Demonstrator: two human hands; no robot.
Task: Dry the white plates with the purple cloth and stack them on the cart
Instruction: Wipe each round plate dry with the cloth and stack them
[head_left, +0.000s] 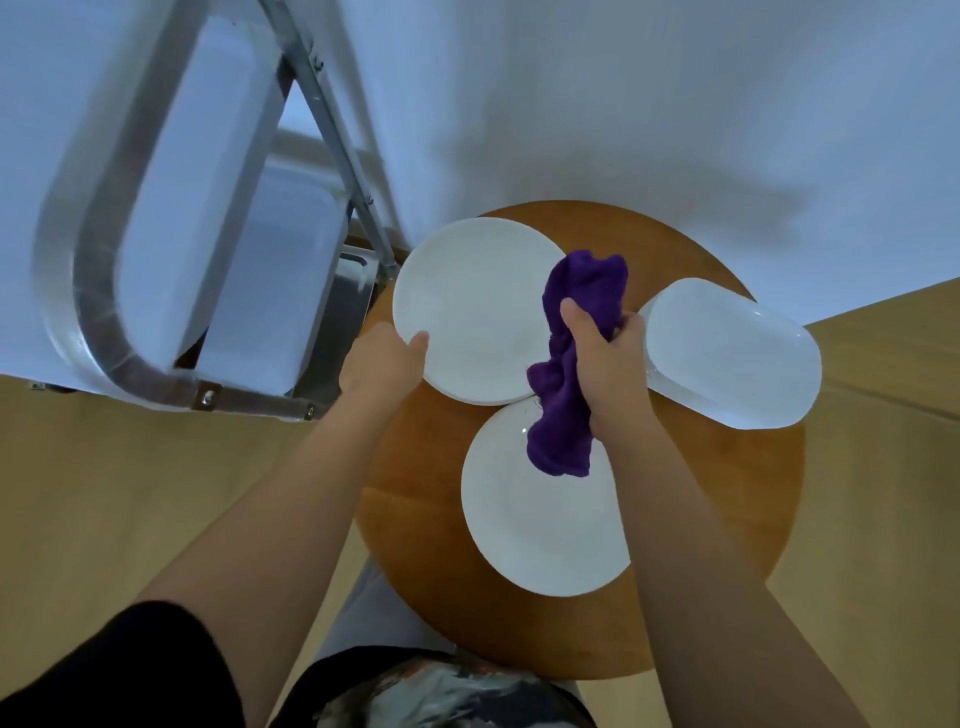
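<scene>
Showing a white plate (475, 306) at 11 o'clock on the round table (727, 519), its near rim pinched by the left hand (382, 358); right hand (605, 358) clenches the purple cloth (563, 400). Risk: that single-edge grip could let a wet plate slip onto the neighbouring plates (540, 519).

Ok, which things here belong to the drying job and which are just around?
Job: round plate gripped by left hand; purple cloth in right hand; second round plate; oblong plate; metal cart.

Just around: round wooden table.
</scene>
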